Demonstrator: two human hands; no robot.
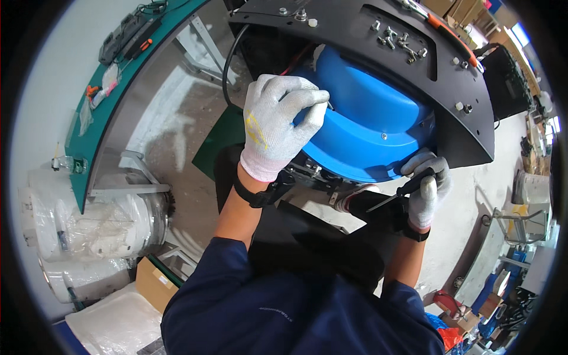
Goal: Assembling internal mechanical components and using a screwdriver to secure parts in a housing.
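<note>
Gloved hands are seen at a rounded blue plastic housing [367, 127] set under a black metal plate [467, 136].

The left hand [278, 121] is pinched shut on the housing's upper edge; a black-handled screwdriver [408, 188] is gripped in the right hand [427, 188] below it.

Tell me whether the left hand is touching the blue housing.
Touching. The head view shows the gloved left hand lying on the blue housing, fingers curled against its top surface.

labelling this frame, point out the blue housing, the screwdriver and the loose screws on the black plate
blue housing [373, 127], head view, on its smooth curved top
screwdriver [414, 183], head view, on the black handle in the right hand [427, 189]
loose screws [397, 40], head view, on the cluster lying on the black plate [349, 26]
</note>
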